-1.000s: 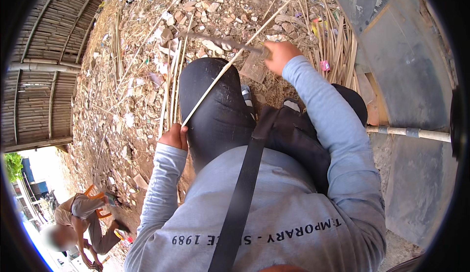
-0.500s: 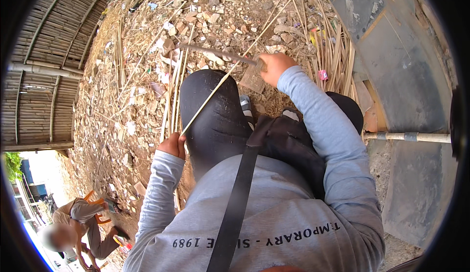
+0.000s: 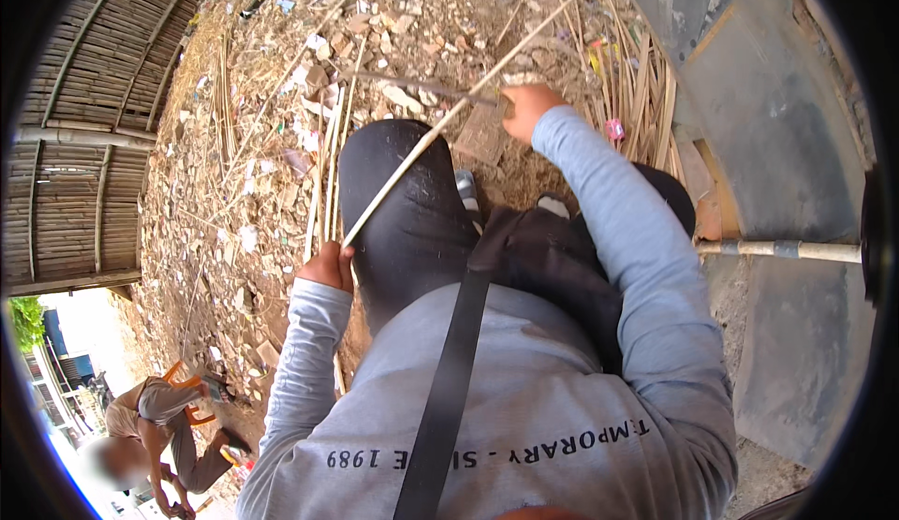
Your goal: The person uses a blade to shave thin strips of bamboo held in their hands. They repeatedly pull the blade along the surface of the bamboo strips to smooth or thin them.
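Observation:
My left hand (image 3: pixel 327 268) is closed around the near end of a long pale bamboo strip (image 3: pixel 403 170). The strip slants across my left thigh toward the far right. In my right hand (image 3: pixel 531 113), closed around its handle, is a long dark knife (image 3: pixel 405 82) with a slightly curved blade. The blade points left and crosses the strip beyond my knees; whether the two touch I cannot tell. Beside my left knee several more bamboo strips (image 3: pixel 330 160) lie on the ground.
Rubble and litter cover the ground (image 3: pixel 253 155). A bundle of split strips (image 3: pixel 646 108) lies at the far right, beside dark sheet panels (image 3: pixel 787 146). A slatted bamboo wall (image 3: pixel 84 71) stands at the left. Another person (image 3: pixel 173 426) sits on an orange chair at the lower left.
The bamboo strip has turned to show a broader side, and its far end has shifted right. The knife has tilted in my right hand. My left hand has barely moved.

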The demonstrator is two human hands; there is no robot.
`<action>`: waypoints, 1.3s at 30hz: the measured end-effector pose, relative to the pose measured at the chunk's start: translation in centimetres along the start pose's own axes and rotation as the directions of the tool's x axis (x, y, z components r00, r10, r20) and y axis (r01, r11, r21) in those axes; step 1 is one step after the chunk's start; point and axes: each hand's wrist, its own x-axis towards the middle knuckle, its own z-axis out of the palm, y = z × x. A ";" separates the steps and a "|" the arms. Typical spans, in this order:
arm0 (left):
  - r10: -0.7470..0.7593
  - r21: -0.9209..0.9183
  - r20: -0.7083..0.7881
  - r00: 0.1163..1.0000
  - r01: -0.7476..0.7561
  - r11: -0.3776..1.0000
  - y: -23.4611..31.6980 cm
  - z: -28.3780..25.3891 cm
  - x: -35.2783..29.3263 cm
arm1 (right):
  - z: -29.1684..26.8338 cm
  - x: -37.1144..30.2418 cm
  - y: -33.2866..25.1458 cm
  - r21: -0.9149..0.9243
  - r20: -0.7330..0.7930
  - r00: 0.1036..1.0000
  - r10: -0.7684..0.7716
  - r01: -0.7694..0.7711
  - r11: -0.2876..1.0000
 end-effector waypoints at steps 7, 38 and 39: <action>0.015 -0.019 -0.002 1.000 -0.015 1.000 -2.1 0.9 -0.3 | -2.3 -0.9 -3.1 -0.098 -0.020 0.998 -0.057 0.055 0.994; 0.023 -0.078 0.017 1.000 -0.022 0.997 -1.4 0.5 0.6 | -2.9 0.2 -0.1 -0.002 -0.079 0.993 0.091 -0.091 0.996; 0.011 -0.047 0.020 1.000 -0.010 0.999 -1.3 0.4 0.6 | -3.2 0.4 0.2 -0.007 -0.097 0.992 0.084 -0.085 0.996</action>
